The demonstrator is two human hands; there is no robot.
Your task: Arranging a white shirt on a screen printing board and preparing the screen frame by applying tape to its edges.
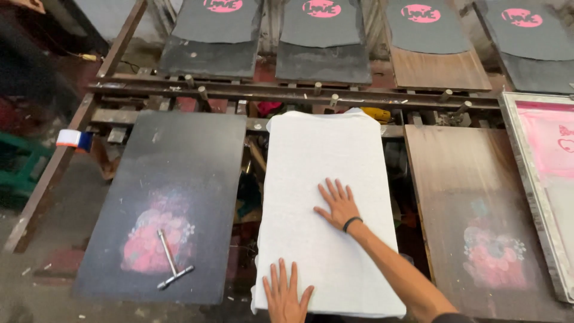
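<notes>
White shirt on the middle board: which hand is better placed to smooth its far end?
Probably right. The right hand lies flat mid-cloth on the white shirt, closer to the far end. The left hand rests flat at the near hem.

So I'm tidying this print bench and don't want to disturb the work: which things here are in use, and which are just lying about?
In use:
- white cloth spread on the middle board
- left hand and right hand, both flat on it

Lying about:
- metal T-shaped tool on the black board
- bare wooden board
- framed screen, far right
- tape roll
</notes>
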